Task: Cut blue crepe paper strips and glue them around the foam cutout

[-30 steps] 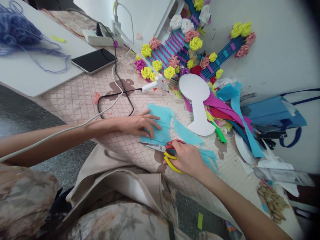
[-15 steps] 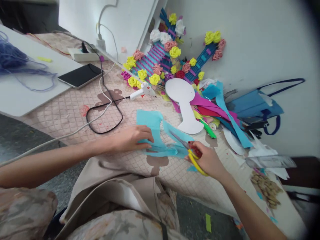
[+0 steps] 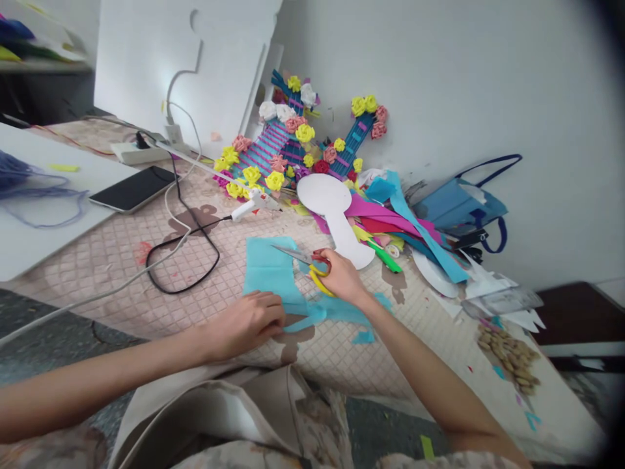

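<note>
**Scissors above the blue paper**

The left hand is half curled at the paper's near edge; I cannot tell if it grips. The right hand is closed around the scissors' handles. The paper lies flat on a quilted tablecloth. Farther are a white cutout, a glue gun, then paper flowers near the wall.

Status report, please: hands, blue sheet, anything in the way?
Right hand holds scissors, blades over blue sheet. Left hand at sheet's near edge. Glue gun beyond, apart from sheet.
</note>
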`<state>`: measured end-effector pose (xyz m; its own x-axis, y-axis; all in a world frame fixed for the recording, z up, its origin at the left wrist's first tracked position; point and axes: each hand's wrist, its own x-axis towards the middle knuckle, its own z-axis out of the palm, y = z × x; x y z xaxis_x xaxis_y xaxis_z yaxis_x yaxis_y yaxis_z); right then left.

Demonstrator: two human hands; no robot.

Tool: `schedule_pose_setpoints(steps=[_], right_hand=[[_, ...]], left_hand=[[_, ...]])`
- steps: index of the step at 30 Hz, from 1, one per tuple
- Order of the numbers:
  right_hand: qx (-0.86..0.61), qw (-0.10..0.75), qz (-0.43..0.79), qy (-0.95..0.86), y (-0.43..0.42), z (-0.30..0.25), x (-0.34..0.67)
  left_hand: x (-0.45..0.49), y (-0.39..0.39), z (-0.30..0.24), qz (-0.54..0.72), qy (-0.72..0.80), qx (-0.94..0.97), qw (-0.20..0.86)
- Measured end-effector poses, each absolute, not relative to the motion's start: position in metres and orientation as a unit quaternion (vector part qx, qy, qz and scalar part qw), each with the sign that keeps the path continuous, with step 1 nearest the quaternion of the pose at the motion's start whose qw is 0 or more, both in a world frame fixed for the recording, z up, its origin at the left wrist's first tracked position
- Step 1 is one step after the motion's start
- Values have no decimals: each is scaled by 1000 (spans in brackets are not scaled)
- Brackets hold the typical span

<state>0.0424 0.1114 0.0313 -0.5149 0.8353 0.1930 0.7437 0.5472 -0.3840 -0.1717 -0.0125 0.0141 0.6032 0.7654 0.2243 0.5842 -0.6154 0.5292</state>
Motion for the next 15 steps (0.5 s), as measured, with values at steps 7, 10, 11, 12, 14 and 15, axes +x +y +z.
schedule_pose_setpoints(steps=[7, 10, 11, 12, 14, 15], right_hand=[[-476, 89, 45, -874, 117, 33, 4], [-478, 74, 46, -874, 119, 32, 6], [-473, 81, 66, -875, 119, 32, 10], [-464, 92, 95, -876, 119, 31, 15], [-440, 122, 160, -875, 116, 30, 26], [-428, 138, 186, -874, 114, 29, 31]], left_hand=[[-177, -26, 13, 263, 365, 848, 280], [-180, -26, 8, 283, 359, 839, 297], [-182, -25, 7, 287, 357, 837, 299], [-183, -25, 5, 287, 356, 837, 301], [-185, -24, 4, 284, 348, 842, 299], [-185, -24, 4, 282, 341, 847, 294]])
